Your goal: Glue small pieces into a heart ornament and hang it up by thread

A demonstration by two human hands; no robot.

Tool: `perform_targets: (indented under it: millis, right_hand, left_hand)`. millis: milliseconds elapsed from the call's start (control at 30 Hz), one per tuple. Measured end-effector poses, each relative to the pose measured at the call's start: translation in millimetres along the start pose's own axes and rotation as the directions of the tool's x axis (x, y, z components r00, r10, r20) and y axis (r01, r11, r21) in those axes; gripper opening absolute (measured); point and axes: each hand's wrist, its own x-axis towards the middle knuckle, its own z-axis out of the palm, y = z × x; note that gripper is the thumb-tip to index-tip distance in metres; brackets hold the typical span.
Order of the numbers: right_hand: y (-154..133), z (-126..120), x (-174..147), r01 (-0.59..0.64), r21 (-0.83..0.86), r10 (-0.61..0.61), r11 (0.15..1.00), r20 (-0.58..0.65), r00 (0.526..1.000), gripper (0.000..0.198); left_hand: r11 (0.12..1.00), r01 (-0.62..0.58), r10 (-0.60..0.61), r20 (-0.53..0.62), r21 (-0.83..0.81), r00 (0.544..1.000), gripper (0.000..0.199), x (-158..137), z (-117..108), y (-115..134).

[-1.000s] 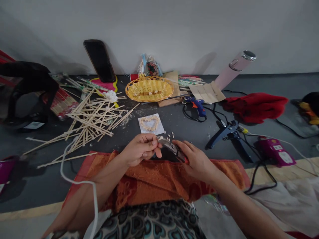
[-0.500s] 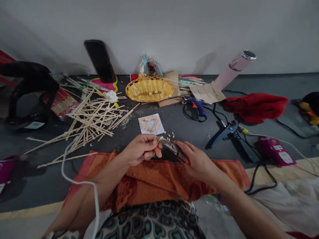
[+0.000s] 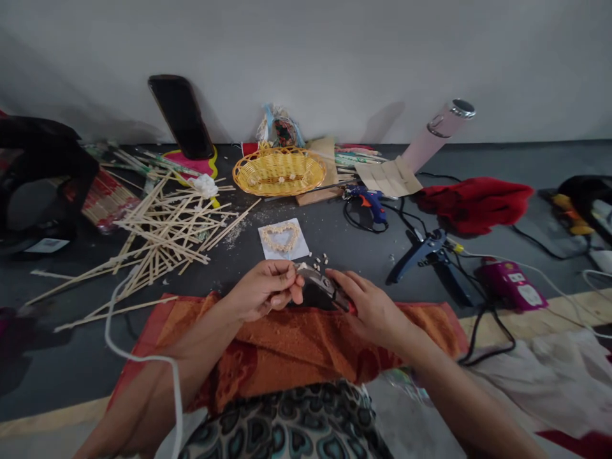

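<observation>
My left hand (image 3: 262, 288) is closed in a pinch, its fingertips at the jaws of a pair of pliers (image 3: 318, 284). A small pale piece of stick (image 3: 301, 266) shows there, mostly hidden by the fingers. Wrapped round the red-edged handles of the pliers is my right hand (image 3: 375, 309). Just beyond the jaws, several short cut stick pieces (image 3: 321, 260) lie on the dark table. Behind my left hand is a white square of paper (image 3: 300, 247) bearing a heart outline (image 3: 266, 237) made of small pale pieces.
Loose sticks (image 3: 167, 223) are heaped at left, near a propped phone (image 3: 184, 118). A yellow wicker basket (image 3: 280, 172) stands behind the heart. Rightward are a blue glue gun (image 3: 373, 204), a blue hand tool (image 3: 421, 255), red cloth (image 3: 478, 204) and cables. An orange towel (image 3: 306, 347) lies under my forearms.
The whole view has shifted slightly, so the table things appear further left. Both hands stay at the pliers, whose head looks turned a little.
</observation>
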Motion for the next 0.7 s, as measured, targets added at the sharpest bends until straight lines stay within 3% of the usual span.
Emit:
perform_targets:
  millis: [67, 133, 233, 300, 400, 467, 533, 567, 600, 633, 700]
  right_hand:
    - [13, -9, -3, -0.008, -0.036, 0.006, 0.999, -0.038, 0.999, 0.074]
    - [31, -21, -9, -0.104, -0.074, 0.09, 0.992, -0.167, 0.982, 0.063]
    - [66, -40, -21, -0.404, -0.141, 0.31, 0.904, -0.437, 0.844, 0.058]
    - [89, -51, -29, -0.599, -0.212, 0.433, 0.772, -0.514, 0.74, 0.06]
    - [113, -61, -36, -0.711, -0.302, 0.487, 0.634, -0.558, 0.672, 0.061]
    - [113, -65, -32, -0.72, -0.326, 0.44, 0.613, -0.616, 0.654, 0.059]
    - [96, -65, -19, -0.655, -0.313, 0.338, 0.687, -0.661, 0.67, 0.048]
    - [81, -64, -10, -0.571, -0.288, 0.285, 0.769, -0.645, 0.709, 0.039]
    - [63, -60, 1, -0.445, -0.229, 0.249, 0.866, -0.576, 0.779, 0.032]
    - [45, -56, 13, -0.309, -0.122, 0.225, 0.943, -0.448, 0.865, 0.03]
    - [9, -44, 38, -0.137, 0.13, 0.151, 0.982, -0.103, 0.983, 0.031]
  left_hand:
    - [0.996, -0.069, 0.069, -0.001, 0.051, 0.998, 0.031, -2, -2, 2]
    - [0.98, -0.129, 0.139, -0.052, 0.154, 0.989, 0.031, -4, -4, 4]
    - [0.89, -0.147, 0.22, -0.126, 0.432, 0.967, 0.028, -2, -5, 4]
    - [0.774, -0.143, 0.266, -0.112, 0.617, 0.957, 0.028, 0, -4, 2]
    - [0.623, -0.147, 0.314, -0.073, 0.768, 0.947, 0.027, 2, -1, -2]
    - [0.559, -0.147, 0.331, -0.058, 0.816, 0.942, 0.026, 2, 0, -3]
    - [0.487, -0.142, 0.346, -0.041, 0.862, 0.937, 0.025, 2, 0, -5]
    - [0.44, -0.139, 0.356, -0.03, 0.887, 0.934, 0.025, 2, -1, -5]
    - [0.382, -0.137, 0.372, -0.016, 0.914, 0.928, 0.024, 3, -1, -6]
    - [0.315, -0.135, 0.39, 0.002, 0.939, 0.921, 0.023, 3, -1, -6]
    - [0.176, -0.128, 0.415, 0.044, 0.976, 0.909, 0.021, 3, -2, -6]
